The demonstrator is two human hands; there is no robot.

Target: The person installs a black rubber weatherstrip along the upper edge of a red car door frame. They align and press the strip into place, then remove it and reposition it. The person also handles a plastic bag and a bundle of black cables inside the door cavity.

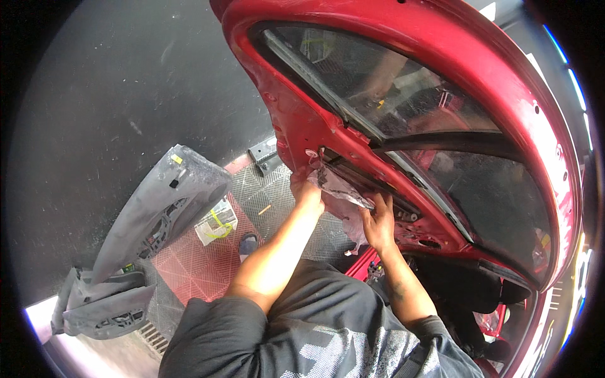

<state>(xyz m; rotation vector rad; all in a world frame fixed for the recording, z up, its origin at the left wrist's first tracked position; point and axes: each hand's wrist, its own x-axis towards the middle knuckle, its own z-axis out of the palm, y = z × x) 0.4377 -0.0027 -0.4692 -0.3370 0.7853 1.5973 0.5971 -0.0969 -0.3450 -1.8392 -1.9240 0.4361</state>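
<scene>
A red car door, its inner trim off and its bare metal showing, stands in front of me. A crumpled, translucent plastic sheet with dark smears along its edge hangs against the lower part of the door. My left hand holds the sheet's left end beside the door's edge, its fingers partly hidden. The sheet's right end is pinched in my right hand, close to the dark opening in the metal. Below, a loose flap of the sheet droops between my hands.
Grey door trim panels lean against the dark wall on the left, with more panels beneath. A newspaper with yellow-green tape lies on the red and grey floor tiles. A metal bracket sits by the wall.
</scene>
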